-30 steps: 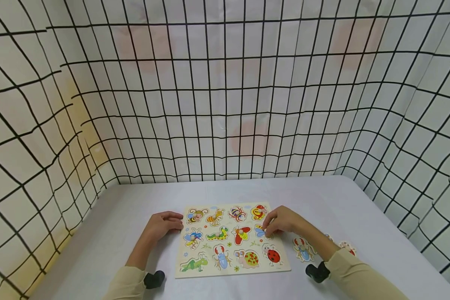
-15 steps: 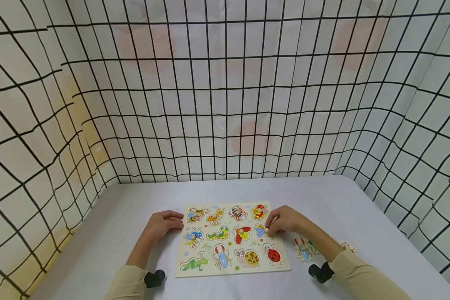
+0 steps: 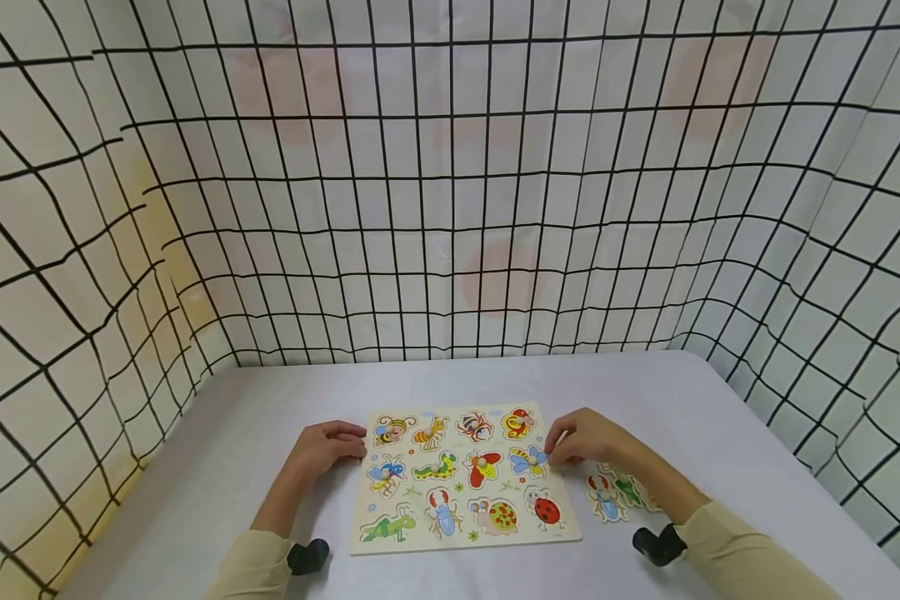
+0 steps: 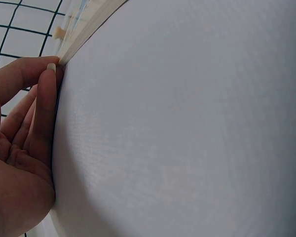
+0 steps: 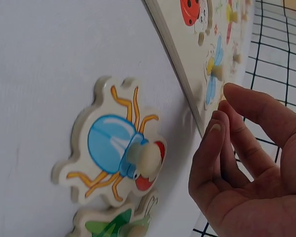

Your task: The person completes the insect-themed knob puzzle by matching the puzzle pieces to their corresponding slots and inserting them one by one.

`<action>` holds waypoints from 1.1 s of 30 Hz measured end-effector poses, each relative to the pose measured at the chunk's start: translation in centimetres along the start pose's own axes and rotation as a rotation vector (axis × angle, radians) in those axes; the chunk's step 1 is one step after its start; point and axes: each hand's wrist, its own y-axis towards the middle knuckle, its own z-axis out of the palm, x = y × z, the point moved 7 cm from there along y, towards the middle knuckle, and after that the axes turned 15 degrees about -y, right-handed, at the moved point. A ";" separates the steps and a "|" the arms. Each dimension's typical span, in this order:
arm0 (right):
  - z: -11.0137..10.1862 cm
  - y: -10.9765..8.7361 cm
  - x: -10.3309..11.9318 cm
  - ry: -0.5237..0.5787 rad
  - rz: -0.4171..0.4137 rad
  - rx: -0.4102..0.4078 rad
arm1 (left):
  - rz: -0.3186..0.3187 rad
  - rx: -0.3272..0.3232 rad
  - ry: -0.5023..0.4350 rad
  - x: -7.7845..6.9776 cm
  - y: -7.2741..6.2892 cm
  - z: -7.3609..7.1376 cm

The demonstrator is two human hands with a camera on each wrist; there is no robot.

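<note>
A pale wooden insect puzzle board (image 3: 412, 546) lies flat on the table. My left hand (image 3: 328, 450) rests at its left edge; in the left wrist view the thumb and index fingertips touch the board's edge (image 4: 91, 24). My right hand (image 3: 581, 437) is beside the board's right edge, fingers loosely bent and holding nothing. Just left of those fingertips sits the blue-winged dragonfly piece (image 3: 527, 461) in its place, its knob (image 5: 217, 73) standing up in the right wrist view. Knobbed pieces fill the upper two rows. Grasshopper, beetle, snail and ladybug pictures without knobs line the bottom row.
Right of the board lie a loose blue beetle piece (image 3: 607, 500) and a green insect piece (image 3: 630, 490), partly hidden by the right forearm. Black wrist mounts (image 3: 307, 558) sit at both cuffs. A black grid net (image 3: 450, 250) surrounds the white table (image 3: 285, 387).
My right hand has let go of the dragonfly piece's knob and drawn back to the right, uncovering the whole piece. The left hand has stayed at the board's edge.
</note>
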 end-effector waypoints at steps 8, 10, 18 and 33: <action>-0.8 -0.8 -1.0 0.000 -0.021 0.021 | -0.003 -0.003 0.001 -0.1 -0.2 0.0; -1.1 -1.1 -1.2 -0.007 -0.027 0.031 | -0.001 0.000 0.000 -0.2 -0.3 0.0; -2.1 -2.2 -2.6 -0.031 -0.053 0.046 | -0.004 -0.004 0.001 -0.1 -0.2 0.1; -3.8 -3.5 -5.4 -0.021 -0.055 0.081 | 0.003 0.002 -0.003 -0.1 -0.1 0.0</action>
